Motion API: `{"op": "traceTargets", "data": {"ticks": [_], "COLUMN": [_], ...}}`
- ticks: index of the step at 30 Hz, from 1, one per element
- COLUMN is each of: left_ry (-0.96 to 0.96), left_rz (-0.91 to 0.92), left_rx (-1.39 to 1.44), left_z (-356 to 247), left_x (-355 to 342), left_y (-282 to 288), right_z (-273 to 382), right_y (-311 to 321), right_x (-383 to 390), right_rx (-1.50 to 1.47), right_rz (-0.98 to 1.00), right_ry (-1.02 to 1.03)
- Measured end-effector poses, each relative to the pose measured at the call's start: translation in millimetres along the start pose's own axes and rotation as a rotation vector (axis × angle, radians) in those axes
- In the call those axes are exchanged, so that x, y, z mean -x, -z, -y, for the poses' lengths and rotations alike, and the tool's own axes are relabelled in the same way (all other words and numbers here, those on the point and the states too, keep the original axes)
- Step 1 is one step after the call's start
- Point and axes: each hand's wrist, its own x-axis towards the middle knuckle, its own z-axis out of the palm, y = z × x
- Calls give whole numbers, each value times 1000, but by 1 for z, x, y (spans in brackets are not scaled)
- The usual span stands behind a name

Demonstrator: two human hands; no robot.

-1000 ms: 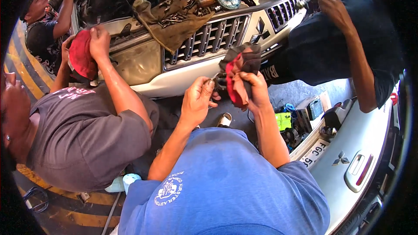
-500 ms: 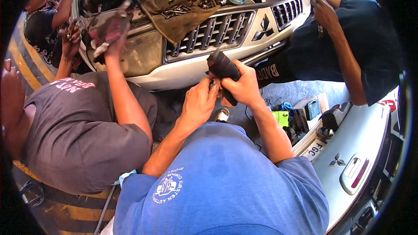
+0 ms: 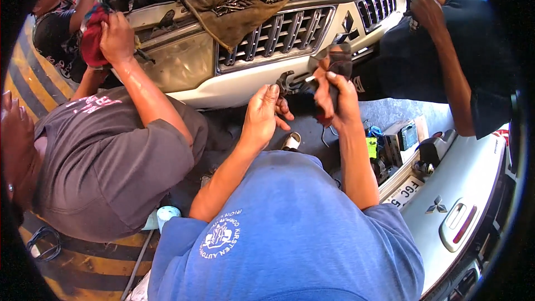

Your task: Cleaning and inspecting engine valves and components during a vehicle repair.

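My left hand (image 3: 263, 112), in the middle of the view, has its thumb and bent fingers on a dark metal piece (image 3: 288, 82), whose exact shape is hard to make out. To the right of it, my right hand (image 3: 345, 103) grips a bunched dark cloth (image 3: 332, 60) with reddish-brown and red parts. The cloth is beside the metal piece and partly covers its right end. Both hands are held in front of the white car bumper (image 3: 234, 89), below the slatted grille (image 3: 278, 33).
A greasy cloth with tools (image 3: 234, 5) lies on the car's front. A co-worker in grey (image 3: 111, 167) holds a red rag at left; another person is behind (image 3: 56, 39). A dark-clothed person (image 3: 429, 61) works at right, above boxes (image 3: 401, 139) and a silver vehicle panel (image 3: 451, 206).
My hands came together, then moved apart and slightly upward, with the cloth swung off the metal piece. The left co-worker's rag moved out and back left. The right person's hands shifted.
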Motion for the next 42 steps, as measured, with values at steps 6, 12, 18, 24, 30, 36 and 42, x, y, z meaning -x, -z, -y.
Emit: {"op": "traceTargets", "data": {"ticks": [6, 12, 18, 24, 30, 36, 42], "left_ry": [-447, -382, -260, -118, -41, -96, -278], "left_rz": [-63, -110, -176, -181, -39, -35, -24], "left_rx": [-345, -490, -490, -175, -223, -200, -56], "left_z": [12, 12, 14, 5, -4, -11, -7], "left_x": [-5, 2, 3, -2, -2, -2, 3], "left_y": [-9, -10, -9, -2, 7, 0, -9], "right_z": [-23, -27, -31, -14, -5, -24, -37], "right_y": [-18, -22, -18, -7, 8, -13, -26], "right_x": [23, 19, 21, 14, 3, 10, 25], "right_rx": [400, 502, 1089, 771, 149, 277, -137], "right_rz": [248, 192, 135, -44, 121, 334, 130], "right_ry": [282, 320, 730, 268, 179, 99, -2]}}
